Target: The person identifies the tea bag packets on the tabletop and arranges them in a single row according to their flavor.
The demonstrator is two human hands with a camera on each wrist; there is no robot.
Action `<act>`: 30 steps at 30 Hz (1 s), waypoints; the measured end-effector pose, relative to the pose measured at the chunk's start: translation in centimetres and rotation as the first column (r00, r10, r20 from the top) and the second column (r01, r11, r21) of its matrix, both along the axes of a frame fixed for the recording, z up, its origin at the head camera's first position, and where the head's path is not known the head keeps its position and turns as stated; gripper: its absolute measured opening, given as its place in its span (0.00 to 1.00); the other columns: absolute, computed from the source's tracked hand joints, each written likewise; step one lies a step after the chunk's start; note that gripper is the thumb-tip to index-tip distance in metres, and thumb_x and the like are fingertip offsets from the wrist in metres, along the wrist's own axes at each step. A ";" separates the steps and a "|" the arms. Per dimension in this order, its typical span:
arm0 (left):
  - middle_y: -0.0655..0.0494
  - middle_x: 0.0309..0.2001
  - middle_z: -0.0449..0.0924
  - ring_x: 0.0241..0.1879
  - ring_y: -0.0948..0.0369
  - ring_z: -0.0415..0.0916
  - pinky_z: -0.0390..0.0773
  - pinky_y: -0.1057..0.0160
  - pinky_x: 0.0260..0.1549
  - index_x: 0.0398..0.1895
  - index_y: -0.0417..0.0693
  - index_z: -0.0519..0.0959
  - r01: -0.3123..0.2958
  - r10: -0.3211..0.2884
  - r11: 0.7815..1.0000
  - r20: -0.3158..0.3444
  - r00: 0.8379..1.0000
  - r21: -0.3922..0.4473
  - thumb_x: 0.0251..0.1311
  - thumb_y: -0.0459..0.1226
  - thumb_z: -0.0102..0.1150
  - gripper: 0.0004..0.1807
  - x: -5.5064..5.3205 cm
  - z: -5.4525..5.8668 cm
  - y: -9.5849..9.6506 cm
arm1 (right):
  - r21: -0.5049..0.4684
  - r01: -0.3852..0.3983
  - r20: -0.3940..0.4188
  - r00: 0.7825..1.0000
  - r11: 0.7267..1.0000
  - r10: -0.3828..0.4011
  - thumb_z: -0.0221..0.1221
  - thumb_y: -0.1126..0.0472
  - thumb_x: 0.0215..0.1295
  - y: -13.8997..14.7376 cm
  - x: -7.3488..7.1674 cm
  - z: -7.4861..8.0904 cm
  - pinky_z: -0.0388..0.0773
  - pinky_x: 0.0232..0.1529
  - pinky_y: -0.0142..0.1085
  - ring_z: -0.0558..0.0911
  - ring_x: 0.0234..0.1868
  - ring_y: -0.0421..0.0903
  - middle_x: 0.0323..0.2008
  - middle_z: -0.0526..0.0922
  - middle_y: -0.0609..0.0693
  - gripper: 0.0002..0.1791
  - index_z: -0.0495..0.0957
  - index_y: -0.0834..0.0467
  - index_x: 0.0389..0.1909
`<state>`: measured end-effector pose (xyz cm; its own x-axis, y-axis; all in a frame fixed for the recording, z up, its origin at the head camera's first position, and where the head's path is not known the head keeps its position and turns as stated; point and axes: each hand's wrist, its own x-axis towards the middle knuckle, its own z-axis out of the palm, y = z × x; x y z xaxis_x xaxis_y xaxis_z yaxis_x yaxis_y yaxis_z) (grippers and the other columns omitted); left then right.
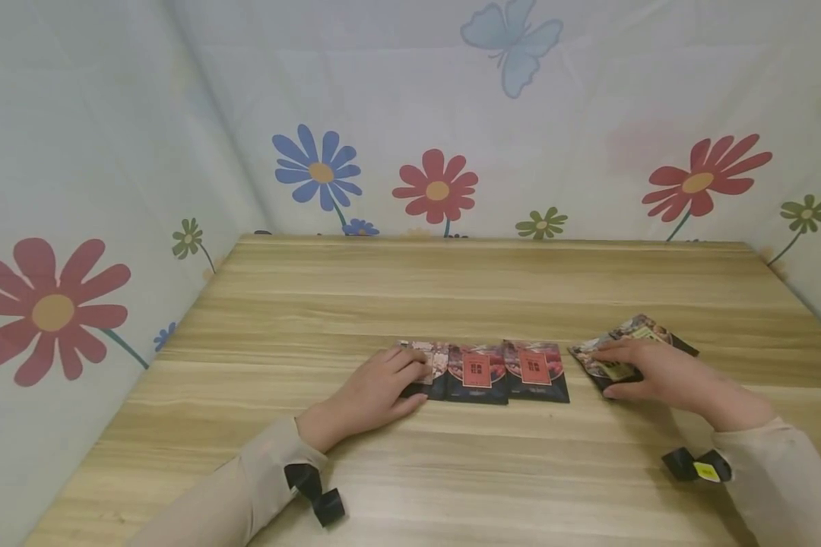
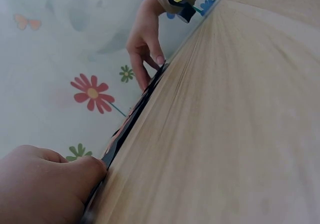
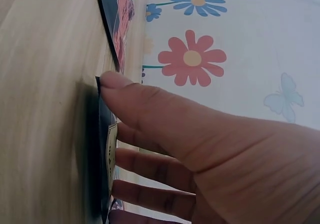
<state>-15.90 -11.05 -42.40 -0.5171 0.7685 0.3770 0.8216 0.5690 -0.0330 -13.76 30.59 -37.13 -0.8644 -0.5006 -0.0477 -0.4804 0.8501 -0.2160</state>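
Three dark flat packets lie in a row on the wooden table in the head view. My left hand (image 1: 383,387) rests on the leftmost packet (image 1: 439,365), which has a pale pattern, and partly hides it. Beside it lie the middle packet (image 1: 477,374) and the right packet (image 1: 537,371), both with red labels. Farther right, my right hand (image 1: 664,376) holds a dark packet with a yellow-green label (image 1: 614,370) between thumb and fingers. Another patterned packet (image 1: 680,343) shows behind that hand. In the right wrist view the thumb (image 3: 117,80) touches the held packet's edge.
The wooden table (image 1: 451,296) stretches around the packets. A flower-printed cloth (image 1: 575,129) hangs behind it and along the left side. Black wrist straps (image 1: 315,494) are on both sleeves.
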 end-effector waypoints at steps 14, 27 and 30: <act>0.54 0.53 0.77 0.53 0.56 0.73 0.74 0.58 0.57 0.50 0.50 0.78 0.001 -0.001 1.000 0.000 1.000 -0.003 0.61 0.48 0.59 0.18 0.0 0.1 -0.1 | 0.076 0.071 -0.077 0.995 0.995 -0.065 0.66 0.41 0.53 -1.9 0.4 -0.1 0.76 0.51 0.60 0.77 0.53 0.66 0.52 0.79 0.65 0.35 0.78 0.62 0.54; 0.54 0.52 0.77 0.53 0.57 0.73 0.74 0.58 0.57 0.50 0.50 0.78 0.000 0.000 1.000 -0.002 1.000 -0.009 0.62 0.48 0.59 0.18 -0.1 -0.1 -0.1 | 0.088 0.072 -0.145 0.988 0.993 -0.059 0.67 0.41 0.50 -2.9 0.7 -0.3 0.79 0.45 0.54 0.80 0.45 0.58 0.43 0.81 0.59 0.34 0.81 0.63 0.51; 0.54 0.53 0.77 0.54 0.57 0.73 0.74 0.58 0.57 0.51 0.50 0.78 -0.003 0.003 1.000 0.003 1.000 -0.015 0.62 0.48 0.58 0.18 -0.1 -0.1 -0.1 | 0.087 0.072 -0.149 0.987 0.994 -0.058 0.67 0.41 0.50 -3.1 0.8 -0.3 0.79 0.45 0.53 0.81 0.43 0.56 0.42 0.81 0.58 0.34 0.81 0.63 0.50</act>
<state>-15.98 -11.12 -42.46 -0.5206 0.7726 0.3635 0.8201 0.5709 -0.0389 -12.96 27.51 -37.41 -0.8960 -0.4425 0.0378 -0.4441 0.8934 -0.0673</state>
